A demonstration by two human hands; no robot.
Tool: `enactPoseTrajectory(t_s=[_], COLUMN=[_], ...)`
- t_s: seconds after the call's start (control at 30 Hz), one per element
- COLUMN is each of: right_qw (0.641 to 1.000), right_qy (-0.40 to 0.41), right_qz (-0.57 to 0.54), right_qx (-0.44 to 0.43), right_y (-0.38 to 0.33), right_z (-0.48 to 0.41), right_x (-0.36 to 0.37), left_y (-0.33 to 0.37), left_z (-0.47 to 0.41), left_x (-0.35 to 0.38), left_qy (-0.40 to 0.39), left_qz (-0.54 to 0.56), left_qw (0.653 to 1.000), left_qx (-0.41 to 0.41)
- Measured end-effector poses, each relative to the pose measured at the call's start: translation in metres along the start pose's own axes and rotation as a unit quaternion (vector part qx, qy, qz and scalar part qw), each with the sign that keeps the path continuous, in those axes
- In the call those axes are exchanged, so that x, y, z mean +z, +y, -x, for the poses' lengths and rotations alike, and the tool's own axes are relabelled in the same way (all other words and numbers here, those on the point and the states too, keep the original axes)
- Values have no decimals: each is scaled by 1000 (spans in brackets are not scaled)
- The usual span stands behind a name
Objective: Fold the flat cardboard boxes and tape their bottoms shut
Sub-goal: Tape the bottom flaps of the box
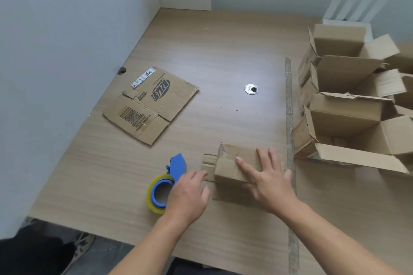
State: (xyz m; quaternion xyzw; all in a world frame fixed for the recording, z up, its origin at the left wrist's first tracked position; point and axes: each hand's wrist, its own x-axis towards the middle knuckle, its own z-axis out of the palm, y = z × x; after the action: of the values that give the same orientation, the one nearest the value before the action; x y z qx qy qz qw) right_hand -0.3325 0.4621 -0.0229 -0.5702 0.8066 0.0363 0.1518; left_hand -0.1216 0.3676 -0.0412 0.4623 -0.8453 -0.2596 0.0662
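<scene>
Cardboard box [230, 171] sits on the counter [223, 51], right hand [268, 177] pressing flat on top with fingers straight. Left hand [187, 195] curls against the tape dispenser [177, 164], possibly holding it; I cannot tell.

White partition walls [67, 51] enclose a pale wood-grain table [223, 51]; a white chair [357, 4] stands beyond.

The left hand [186, 194] hides part of the tape dispenser [177, 164]. The open boxes [344, 116] run past the right edge. Small print on the flat box [154, 102] is unreadable.
</scene>
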Motion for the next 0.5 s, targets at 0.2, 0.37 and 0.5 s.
enactPoseTrajectory(t_s=[0.2,0.37,0.5], right_qw=[999,997,996], right_qy=[39,53,59], right_qz=[22,-48,-59], right_qx=[-6,-24,-34], right_y=[-21,-19,-17], right_z=[-5,-11,-10], right_x=[12,10,8], left_y=[-36,-47,-44], left_z=[4,15,20], left_x=[-3,0,10], left_qy=[67,50,-16], left_qz=[-174,-170,-153], left_qw=[982,983,983], left_qx=[-15,-55,-98])
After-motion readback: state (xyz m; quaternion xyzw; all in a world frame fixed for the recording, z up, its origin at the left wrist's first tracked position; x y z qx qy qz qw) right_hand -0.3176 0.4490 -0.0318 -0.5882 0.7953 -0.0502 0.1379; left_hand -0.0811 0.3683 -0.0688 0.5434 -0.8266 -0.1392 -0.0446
